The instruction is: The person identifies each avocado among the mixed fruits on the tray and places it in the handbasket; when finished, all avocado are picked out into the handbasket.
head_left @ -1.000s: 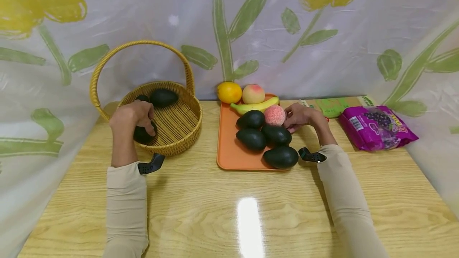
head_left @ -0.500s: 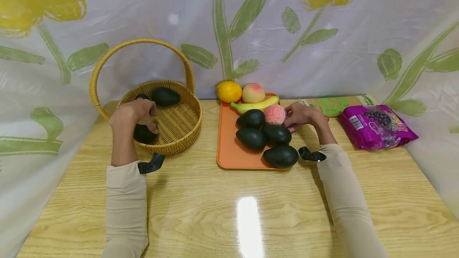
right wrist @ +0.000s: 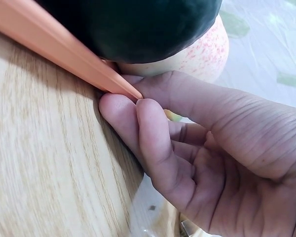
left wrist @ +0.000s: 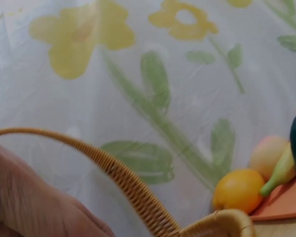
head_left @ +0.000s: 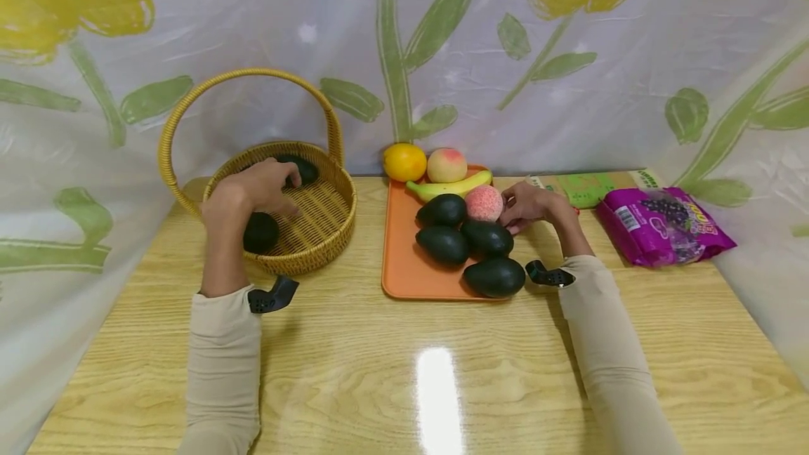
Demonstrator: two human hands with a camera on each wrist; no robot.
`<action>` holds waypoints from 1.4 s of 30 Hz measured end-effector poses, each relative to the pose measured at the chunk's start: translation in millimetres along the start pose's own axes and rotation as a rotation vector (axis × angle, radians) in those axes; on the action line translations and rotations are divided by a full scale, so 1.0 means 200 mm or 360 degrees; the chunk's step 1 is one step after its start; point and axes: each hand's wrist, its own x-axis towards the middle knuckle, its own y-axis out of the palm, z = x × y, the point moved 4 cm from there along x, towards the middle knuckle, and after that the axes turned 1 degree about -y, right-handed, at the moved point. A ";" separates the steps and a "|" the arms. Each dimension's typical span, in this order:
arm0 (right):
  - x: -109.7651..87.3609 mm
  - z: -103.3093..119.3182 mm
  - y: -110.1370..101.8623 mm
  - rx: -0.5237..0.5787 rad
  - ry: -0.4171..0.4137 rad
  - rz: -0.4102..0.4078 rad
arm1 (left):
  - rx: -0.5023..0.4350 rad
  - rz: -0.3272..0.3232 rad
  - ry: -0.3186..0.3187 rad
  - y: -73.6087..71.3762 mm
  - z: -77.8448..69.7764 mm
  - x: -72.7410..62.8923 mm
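Observation:
My left hand hovers over the wicker basket, fingers spread and holding nothing. Below it, one avocado lies by the basket's front left wall. Another avocado lies at the back, partly covered by the hand. In the left wrist view only part of the left hand shows, beside the basket handle. The right hand pinches the right edge of the orange tray, thumb above and fingers below, clear in the right wrist view. Several avocados and a speckled pink peach sit on that tray.
Along the tray's back are a lemon, a second peach and a banana. A purple grape-printed package lies right of the right hand, before a flat green pack. The basket handle arches high behind the left hand.
The left hand has let go of the avocado at the basket's front left, lifting and shifting right as its fingers spread. The right hand stays at the tray's edge.

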 end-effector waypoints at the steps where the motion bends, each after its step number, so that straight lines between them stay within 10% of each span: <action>1: 0.00 0.00 0.00 0.0015 0.0001 0.0000 | -0.0001 -0.0016 0.0026 -0.01 -0.03 0.00; 25: 0.00 0.02 -0.02 -0.0033 0.0010 -0.0017 | -0.0079 -0.0200 0.0633 0.09 -0.60 0.15; 42: -0.01 0.01 0.00 -0.0033 -0.0035 0.0012 | 0.0006 -0.0142 0.0754 0.25 -0.80 0.22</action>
